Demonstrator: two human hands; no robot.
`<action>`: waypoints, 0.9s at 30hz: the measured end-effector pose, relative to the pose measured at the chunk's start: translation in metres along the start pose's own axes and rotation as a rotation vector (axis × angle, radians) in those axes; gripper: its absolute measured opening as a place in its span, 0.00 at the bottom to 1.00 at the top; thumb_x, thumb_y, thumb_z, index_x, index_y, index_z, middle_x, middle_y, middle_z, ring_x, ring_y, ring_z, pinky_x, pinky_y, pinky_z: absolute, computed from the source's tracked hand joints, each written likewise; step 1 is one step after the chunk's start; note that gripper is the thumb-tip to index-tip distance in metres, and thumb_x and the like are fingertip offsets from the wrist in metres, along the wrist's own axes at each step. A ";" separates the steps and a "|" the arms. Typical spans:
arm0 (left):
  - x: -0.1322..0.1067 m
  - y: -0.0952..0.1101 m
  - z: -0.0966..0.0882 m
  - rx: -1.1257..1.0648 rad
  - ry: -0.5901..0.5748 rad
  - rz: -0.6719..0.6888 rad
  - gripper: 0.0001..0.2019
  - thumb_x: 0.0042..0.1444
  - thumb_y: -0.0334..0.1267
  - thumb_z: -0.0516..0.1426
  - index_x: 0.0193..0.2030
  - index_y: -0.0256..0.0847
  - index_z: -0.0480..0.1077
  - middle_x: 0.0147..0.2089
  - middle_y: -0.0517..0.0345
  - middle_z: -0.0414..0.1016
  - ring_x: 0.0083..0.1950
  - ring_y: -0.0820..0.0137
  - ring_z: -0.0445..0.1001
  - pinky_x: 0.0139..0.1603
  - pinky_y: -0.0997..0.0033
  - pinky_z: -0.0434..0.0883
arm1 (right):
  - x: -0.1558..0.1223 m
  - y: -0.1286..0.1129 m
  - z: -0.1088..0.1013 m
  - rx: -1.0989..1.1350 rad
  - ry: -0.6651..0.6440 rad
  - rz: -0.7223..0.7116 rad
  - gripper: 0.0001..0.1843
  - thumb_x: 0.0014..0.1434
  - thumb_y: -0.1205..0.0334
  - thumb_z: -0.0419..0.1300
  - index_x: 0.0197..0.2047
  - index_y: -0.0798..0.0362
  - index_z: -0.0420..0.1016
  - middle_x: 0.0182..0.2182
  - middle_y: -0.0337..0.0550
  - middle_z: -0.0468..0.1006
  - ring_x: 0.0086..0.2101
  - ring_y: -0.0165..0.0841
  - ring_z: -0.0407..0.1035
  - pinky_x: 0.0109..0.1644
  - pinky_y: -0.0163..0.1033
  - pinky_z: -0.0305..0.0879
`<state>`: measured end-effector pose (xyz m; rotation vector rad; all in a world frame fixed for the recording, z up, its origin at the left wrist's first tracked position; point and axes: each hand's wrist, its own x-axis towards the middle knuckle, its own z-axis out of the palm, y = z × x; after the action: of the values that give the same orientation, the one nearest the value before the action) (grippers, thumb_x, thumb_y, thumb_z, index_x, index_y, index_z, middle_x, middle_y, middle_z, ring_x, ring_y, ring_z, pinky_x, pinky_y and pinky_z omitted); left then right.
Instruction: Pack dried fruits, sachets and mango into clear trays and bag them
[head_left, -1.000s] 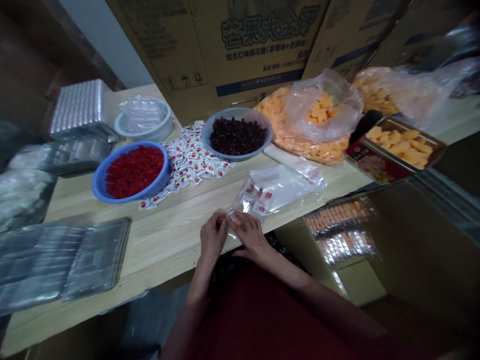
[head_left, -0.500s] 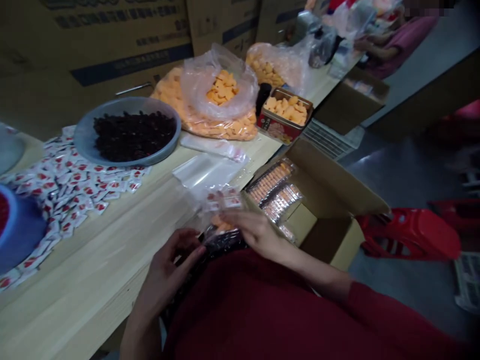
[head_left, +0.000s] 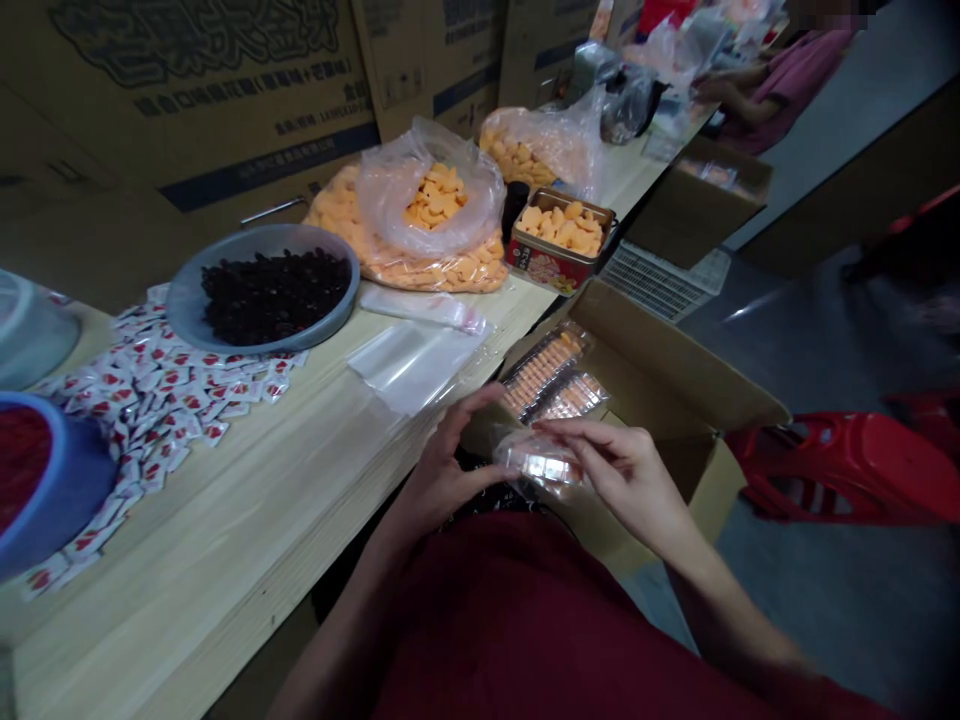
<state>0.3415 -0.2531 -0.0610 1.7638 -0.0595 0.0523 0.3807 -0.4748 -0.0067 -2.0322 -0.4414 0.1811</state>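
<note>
A filled clear snack bag [head_left: 541, 462] with orange pieces inside is between both my hands, above the near edge of an open cardboard box [head_left: 675, 385]. My right hand [head_left: 626, 475] pinches its right side with curled fingers. My left hand [head_left: 450, 465] touches its left end, fingers bent around it. Inside the box lie similar packed bags [head_left: 551, 365]. A small stack of empty clear bags [head_left: 416, 355] lies on the wooden table [head_left: 247, 520] just left of my hands.
On the table stand a grey bowl of dark dried fruit [head_left: 266, 290], a blue bowl of red pieces [head_left: 34, 480], scattered small red-and-white sachets [head_left: 154, 390], plastic bags of orange pieces [head_left: 427, 225] and a tin of them [head_left: 561, 238]. A red stool [head_left: 840, 465] stands right. Another person sits far back.
My view swung right from the table toward the box. Both hands lifted the filled bag off the table edge and carried it right, over the box.
</note>
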 end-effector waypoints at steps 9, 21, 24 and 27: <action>0.044 -0.012 0.046 -0.296 -0.187 -0.014 0.09 0.60 0.37 0.59 0.45 0.40 0.76 0.45 0.52 0.80 0.49 0.63 0.78 0.55 0.59 0.74 | -0.001 0.014 -0.026 -0.129 -0.118 0.008 0.31 0.57 0.53 0.69 0.63 0.48 0.72 0.48 0.45 0.82 0.40 0.38 0.79 0.46 0.44 0.77; 0.018 -0.040 0.009 -0.088 0.006 -0.113 0.27 0.58 0.40 0.62 0.64 0.47 0.64 0.57 0.49 0.76 0.52 0.63 0.77 0.60 0.52 0.73 | -0.022 0.159 -0.108 -0.744 0.297 0.504 0.13 0.64 0.60 0.58 0.45 0.53 0.82 0.40 0.53 0.84 0.39 0.40 0.78 0.41 0.39 0.68; 0.000 -0.051 -0.004 -0.111 0.078 -0.195 0.26 0.58 0.42 0.62 0.64 0.47 0.65 0.57 0.50 0.76 0.51 0.64 0.78 0.60 0.52 0.73 | -0.015 0.204 -0.079 -0.692 0.324 0.684 0.11 0.65 0.60 0.60 0.43 0.57 0.80 0.38 0.53 0.82 0.37 0.39 0.76 0.39 0.40 0.69; -0.014 -0.053 -0.011 -0.150 0.141 -0.270 0.28 0.59 0.43 0.62 0.65 0.49 0.62 0.59 0.50 0.75 0.51 0.65 0.78 0.60 0.54 0.73 | -0.006 0.228 -0.033 -0.625 0.282 0.678 0.12 0.67 0.57 0.60 0.47 0.58 0.76 0.40 0.47 0.79 0.37 0.34 0.75 0.41 0.41 0.73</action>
<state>0.3314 -0.2318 -0.1114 1.6002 0.2705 -0.0232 0.4385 -0.6017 -0.1907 -2.7119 0.4431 0.1723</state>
